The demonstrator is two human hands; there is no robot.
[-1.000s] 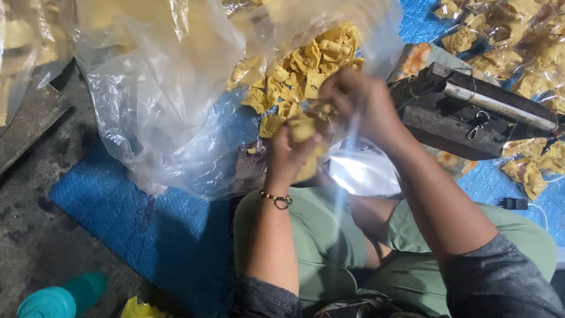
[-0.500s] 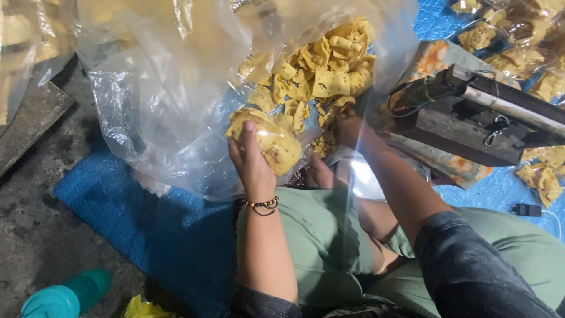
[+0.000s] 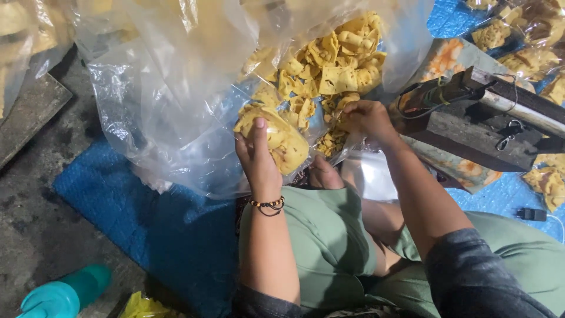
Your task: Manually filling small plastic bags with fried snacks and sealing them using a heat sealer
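Note:
My left hand (image 3: pixel 257 158) holds up a small clear bag filled with yellow crackers (image 3: pixel 281 139), fingers wrapped around its near side. My right hand (image 3: pixel 366 118) is closed at the mouth of a big clear plastic sack (image 3: pixel 176 100), pinching at loose yellow square crackers (image 3: pixel 329 65) heaped inside. The two hands are about a hand's width apart. I sit cross-legged in green trousers (image 3: pixel 329 235) with a beaded bracelet (image 3: pixel 268 204) on my left wrist.
A dark wooden heat-sealer bar (image 3: pixel 477 112) with a metal strip stands right of my right hand. Sealed packets of crackers (image 3: pixel 529 35) lie on the blue mat (image 3: pixel 147 218) behind it. A teal bottle (image 3: pixel 59 294) rests on the concrete floor at the lower left.
My left hand has swung the filled small bag to the left and raised it. My right hand has let go of that bag and moved into the loose crackers in the big sack.

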